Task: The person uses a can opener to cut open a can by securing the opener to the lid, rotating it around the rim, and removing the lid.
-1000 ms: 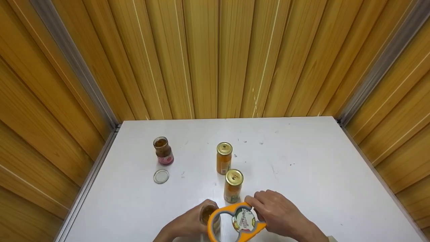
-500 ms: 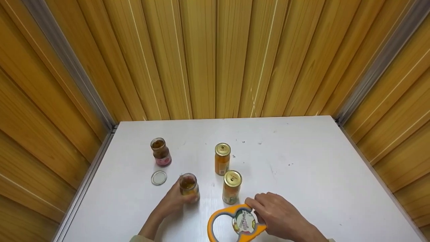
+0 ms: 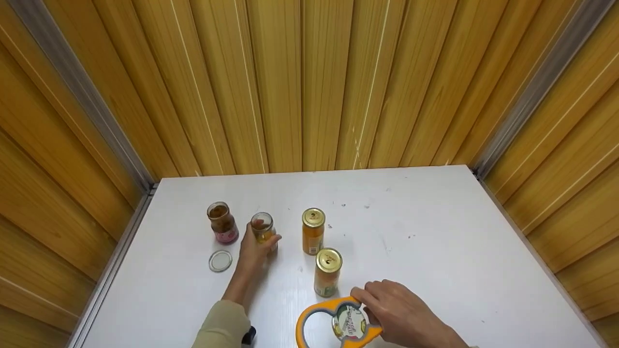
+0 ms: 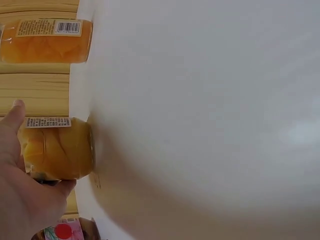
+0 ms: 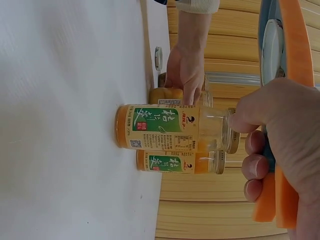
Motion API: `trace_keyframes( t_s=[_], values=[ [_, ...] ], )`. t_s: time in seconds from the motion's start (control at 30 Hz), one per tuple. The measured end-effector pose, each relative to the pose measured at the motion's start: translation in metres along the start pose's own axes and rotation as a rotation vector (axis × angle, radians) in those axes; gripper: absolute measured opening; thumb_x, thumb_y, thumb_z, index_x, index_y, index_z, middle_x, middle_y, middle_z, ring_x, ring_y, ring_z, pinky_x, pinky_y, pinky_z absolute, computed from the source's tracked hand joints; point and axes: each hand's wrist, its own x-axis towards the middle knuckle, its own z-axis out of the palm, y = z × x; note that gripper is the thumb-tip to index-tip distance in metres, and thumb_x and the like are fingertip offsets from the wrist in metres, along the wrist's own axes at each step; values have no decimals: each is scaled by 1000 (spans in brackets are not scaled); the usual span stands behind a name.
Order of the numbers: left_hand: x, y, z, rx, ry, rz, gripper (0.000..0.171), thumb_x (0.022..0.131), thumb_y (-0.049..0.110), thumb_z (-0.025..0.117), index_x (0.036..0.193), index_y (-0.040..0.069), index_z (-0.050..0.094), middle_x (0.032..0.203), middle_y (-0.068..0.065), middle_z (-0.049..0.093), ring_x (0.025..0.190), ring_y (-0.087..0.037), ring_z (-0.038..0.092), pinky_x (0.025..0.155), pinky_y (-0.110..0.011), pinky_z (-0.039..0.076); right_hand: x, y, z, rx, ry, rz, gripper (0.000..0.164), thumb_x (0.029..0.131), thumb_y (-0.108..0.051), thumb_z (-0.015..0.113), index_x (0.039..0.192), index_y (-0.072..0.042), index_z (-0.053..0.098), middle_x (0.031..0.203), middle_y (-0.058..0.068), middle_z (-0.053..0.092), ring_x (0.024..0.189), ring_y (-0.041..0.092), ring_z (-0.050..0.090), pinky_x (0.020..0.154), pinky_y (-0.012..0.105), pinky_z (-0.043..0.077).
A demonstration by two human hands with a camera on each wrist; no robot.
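My left hand (image 3: 256,246) is around an open glass jar of yellow fruit (image 4: 60,150), which stands upright on the white table. Its fingers curve behind the jar, and the thumb sticks out past the near side. My right hand (image 3: 399,309) grips the handles of an orange and grey jar opener (image 3: 333,303) over the table's front. A printed lid (image 3: 349,321) sits in the opener's round grip; the right wrist view shows this lid (image 5: 272,52) edge-on. Two closed jars of orange fruit, a rear one (image 3: 313,231) and a front one (image 3: 328,273), stand between the hands.
Left of my left hand stands an open jar with a pink label (image 3: 223,223) and brown contents. A loose lid (image 3: 220,261) lies flat in front of it. Wood-patterned panels (image 3: 280,87) enclose the white table (image 3: 416,251) at the back and sides.
My left hand has carried the open jar from beside the opener, away to the left and back, to near the pink-labelled jar. The right hand and opener stay nearly still.
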Motion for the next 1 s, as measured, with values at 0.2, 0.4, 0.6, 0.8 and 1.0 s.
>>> trace_keyframes(
  t_s=[0.2, 0.4, 0.6, 0.8, 1.0],
  values=[
    [15, 3, 12, -62, 40, 12, 68, 78, 23, 76, 130, 8, 37, 127, -11, 50, 117, -24, 46, 103, -39, 33, -1, -1, 1, 24, -8, 9, 57, 67, -13, 81, 113, -25, 49, 78, -13, 44, 65, 5, 41, 60, 19, 41],
    [25, 1, 20, 29, 108, -10, 68, 78, 30, 76, 130, 10, 37, 127, -8, 50, 116, -21, 46, 103, -39, 33, -1, -1, 3, 56, 3, 11, 59, 68, -14, 81, 117, -25, 49, 79, -11, 49, 65, 4, 41, 60, 17, 42],
    [27, -1, 31, 186, 236, 5, 77, 75, 42, 75, 134, 11, 37, 127, -9, 51, 117, -24, 47, 100, -42, 35, 0, -2, 3, 70, 13, 6, 59, 69, -16, 81, 118, -26, 50, 80, -13, 49, 65, 3, 42, 61, 17, 43],
    [29, 0, 36, 243, 263, 8, 83, 74, 38, 77, 138, 9, 33, 130, -11, 49, 120, -27, 45, 102, -42, 33, 1, -2, 3, 75, 4, 10, 57, 71, -18, 80, 119, -26, 49, 81, -15, 49, 66, 3, 43, 63, 18, 44],
    [31, 2, 34, 234, 261, 15, 83, 74, 33, 78, 139, 9, 33, 130, -12, 49, 121, -27, 45, 103, -41, 33, 2, -2, 3, 57, 0, 12, 55, 70, -15, 80, 115, -25, 49, 78, -15, 45, 64, 4, 40, 59, 17, 40]
  ],
)
